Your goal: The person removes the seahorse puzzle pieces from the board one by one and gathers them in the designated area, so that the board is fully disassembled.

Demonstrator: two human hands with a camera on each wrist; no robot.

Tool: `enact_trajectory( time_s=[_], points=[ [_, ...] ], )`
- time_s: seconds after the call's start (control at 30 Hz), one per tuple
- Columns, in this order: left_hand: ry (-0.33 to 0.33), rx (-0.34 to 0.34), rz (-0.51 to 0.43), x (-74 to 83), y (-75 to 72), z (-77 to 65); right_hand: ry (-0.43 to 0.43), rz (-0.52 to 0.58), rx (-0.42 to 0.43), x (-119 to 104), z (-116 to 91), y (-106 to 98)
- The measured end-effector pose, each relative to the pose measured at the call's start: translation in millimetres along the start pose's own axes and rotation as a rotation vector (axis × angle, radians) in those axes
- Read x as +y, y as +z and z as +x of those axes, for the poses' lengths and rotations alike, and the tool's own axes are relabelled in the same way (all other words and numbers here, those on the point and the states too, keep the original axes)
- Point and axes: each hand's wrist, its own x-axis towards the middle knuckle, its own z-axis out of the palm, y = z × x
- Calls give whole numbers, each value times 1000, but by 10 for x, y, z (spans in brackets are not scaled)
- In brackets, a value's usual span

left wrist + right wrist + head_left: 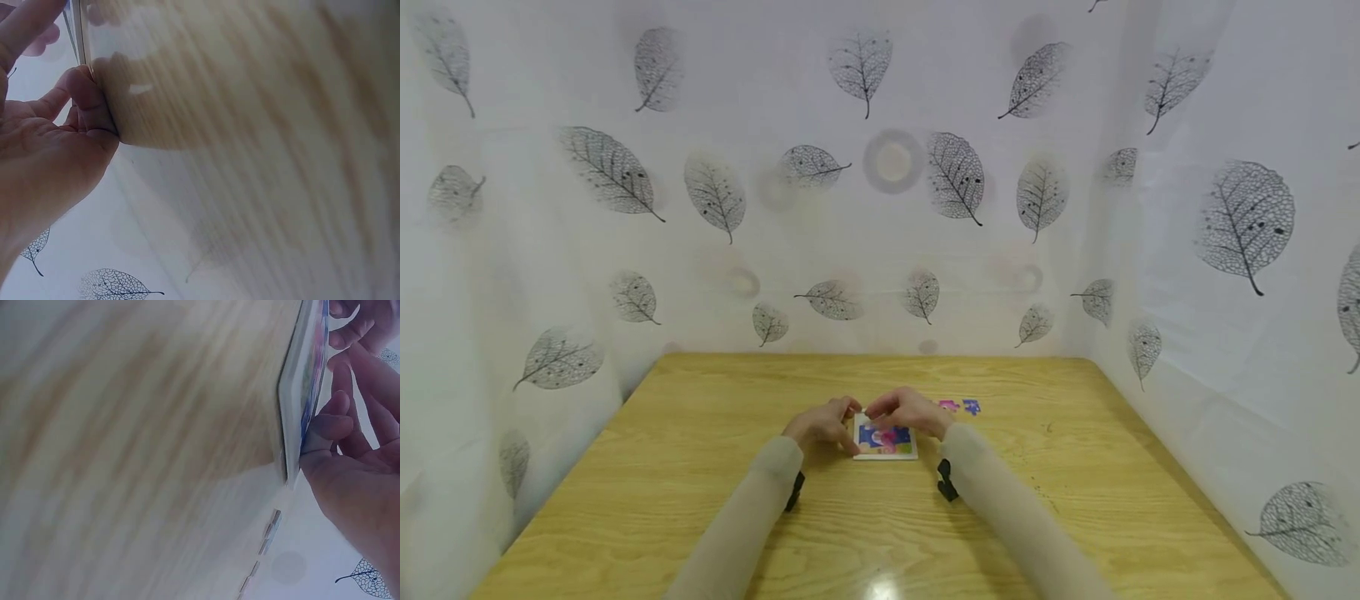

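A small jigsaw puzzle in a white-edged tray [886, 457] lies flat on the table, its blue, pink and green picture partly covered by fingers. My left hand [822, 423] holds the tray at its left side, thumb low on that edge and fingers near the far corner. In the left wrist view, the left hand's [53, 134] lower fingers curl against the tabletop beside the tray. My right hand [912, 412] reaches over the tray's far part, bent fingertips close over its far left corner; whether they pinch a piece I cannot tell. The right wrist view shows its thumb [331, 427] bent over the picture.
Two loose jigsaw pieces, a pink one [949, 406] and a blue one [972, 407], lie just beyond the right hand. The wood-grain table [700, 467] is bordered at the back and sides by a pale leaf-print curtain [865, 242].
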Motion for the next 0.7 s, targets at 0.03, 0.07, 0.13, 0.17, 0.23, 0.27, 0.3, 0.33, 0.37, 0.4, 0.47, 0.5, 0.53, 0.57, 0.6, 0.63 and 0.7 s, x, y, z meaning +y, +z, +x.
enact_trajectory(
  time_s=[0.03,0.07,0.13,0.17,0.23,0.27,0.3,0.33,0.37,0.4,0.47,0.5,0.53,0.57,0.6,0.63,0.7],
  points=[
    [-1,-1,4,0,3,1,-4,-10,0,-2,3,5],
    [-3,-2,8,-1,6,5,0,-16,-1,-2,7,11],
    [0,-1,24,-2,10,12,-3,-49,-4,-3,16,19],
    [3,-1,30,-3,11,15,-4,-63,-6,1,23,24],
    [5,-3,28,-2,9,16,-5,-85,-11,5,36,29],
    [5,-4,23,0,6,15,-2,-90,-14,5,42,31],
    [6,-6,15,4,2,11,-2,-97,-17,2,46,32],
    [6,-9,3,9,1,6,0,-95,-23,1,49,34],
    [7,-11,0,11,-2,1,3,-93,-31,-1,50,36],
    [7,-12,-5,13,-5,-3,3,-93,-38,-5,49,37],
    [16,-15,9,22,-11,-16,7,-91,-56,-14,46,41],
    [18,-15,17,26,-11,-24,6,-94,-64,-15,44,43],
    [18,-15,18,32,-11,-30,10,-97,-70,-19,43,45],
    [18,-15,18,34,-12,-34,13,-103,-73,-24,41,46],
    [14,-15,14,36,-11,-38,15,-108,-74,-27,41,48],
    [13,-14,13,36,-8,-41,20,-111,-76,-32,40,50],
    [3,-11,-11,30,0,-34,27,-123,-71,-40,42,55]
  ],
)
